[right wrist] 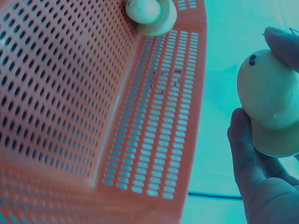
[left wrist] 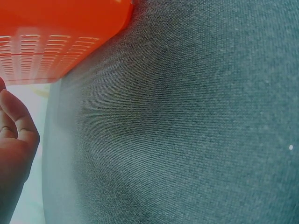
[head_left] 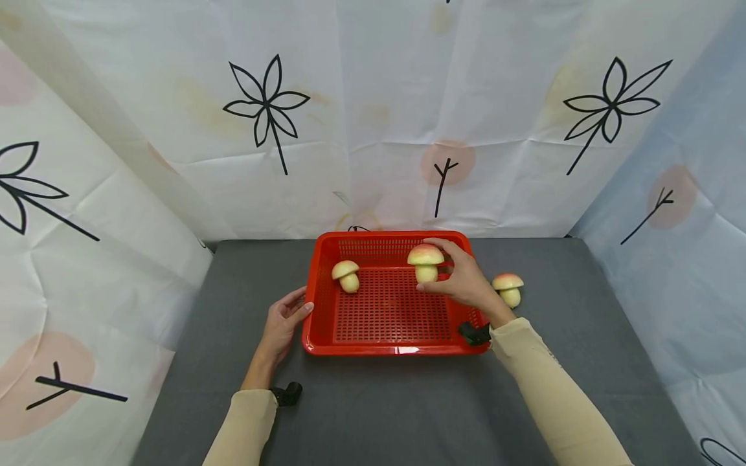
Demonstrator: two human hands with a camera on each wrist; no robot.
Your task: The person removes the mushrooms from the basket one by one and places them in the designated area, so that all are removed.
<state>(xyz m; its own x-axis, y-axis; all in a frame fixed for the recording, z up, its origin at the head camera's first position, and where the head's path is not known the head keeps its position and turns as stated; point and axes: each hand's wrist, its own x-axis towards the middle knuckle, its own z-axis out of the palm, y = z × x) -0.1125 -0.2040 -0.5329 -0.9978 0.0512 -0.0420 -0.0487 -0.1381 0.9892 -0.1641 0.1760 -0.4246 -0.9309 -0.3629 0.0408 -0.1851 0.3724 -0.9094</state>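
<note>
My right hand (head_left: 463, 278) holds a toy mushroom (head_left: 426, 259) with a red-and-yellow cap and pale stem, thumb on one side and fingers on the other. It overlaps the right half of a red plastic basket (head_left: 396, 349) in the head view; in the right wrist view this mushroom (right wrist: 268, 93) is up beside the basket's rim. On the basket's left side, my left hand (head_left: 280, 327) holds the rim, thumb at the edge and fingers along the outer wall. A second toy mushroom (head_left: 348, 277) with a yellowish cap lies tilted inside, toward the left.
Just outside the basket's right side, partly behind the right wrist, lies a third toy mushroom (head_left: 508, 288) with a reddish cap. Grey cloth (head_left: 373, 408) covers the table. White patterned fabric (head_left: 373, 116) hangs at the back and both sides. Each wrist carries a black strap mount.
</note>
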